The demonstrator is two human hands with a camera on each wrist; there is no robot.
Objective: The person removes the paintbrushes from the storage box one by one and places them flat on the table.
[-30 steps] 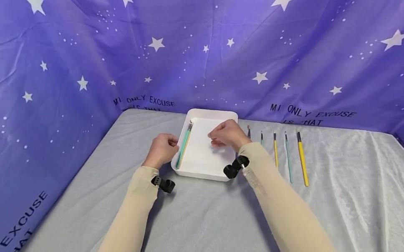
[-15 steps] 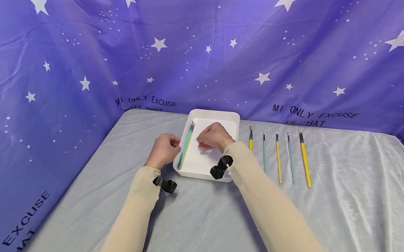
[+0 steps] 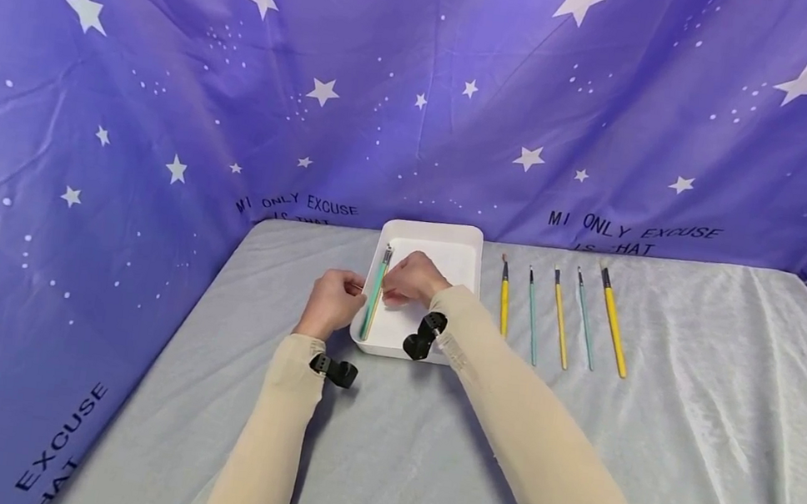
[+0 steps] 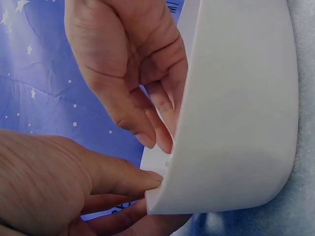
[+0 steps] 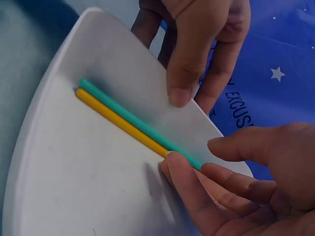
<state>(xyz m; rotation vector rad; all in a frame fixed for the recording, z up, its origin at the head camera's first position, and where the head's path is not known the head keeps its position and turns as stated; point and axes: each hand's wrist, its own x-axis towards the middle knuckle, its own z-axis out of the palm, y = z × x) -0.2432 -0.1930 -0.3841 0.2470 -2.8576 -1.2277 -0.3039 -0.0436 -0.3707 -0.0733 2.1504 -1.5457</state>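
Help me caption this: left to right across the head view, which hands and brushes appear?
Left hand, teal brush in tray, yellow brush beside it, right hand, red-tipped yellow brush, second teal brush, thin yellow brush, third teal brush, thick yellow brush.

Bright, even head view; dimmer wrist views.
Soft shadows smudge the white plastic rectangular tray (image 5: 93,162) beside the right fingers (image 5: 189,184) and the grey cloth-covered surface (image 3: 377,467) wristward of the left fingers (image 4: 123,177).

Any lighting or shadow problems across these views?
Head: bright light, soft shadows beside the left sleeve and right sleeve. Left wrist: dimmer, tray greyish. Right wrist: also dim, a soft shadow on the tray floor near the right hand; the teal brush reads clearly.
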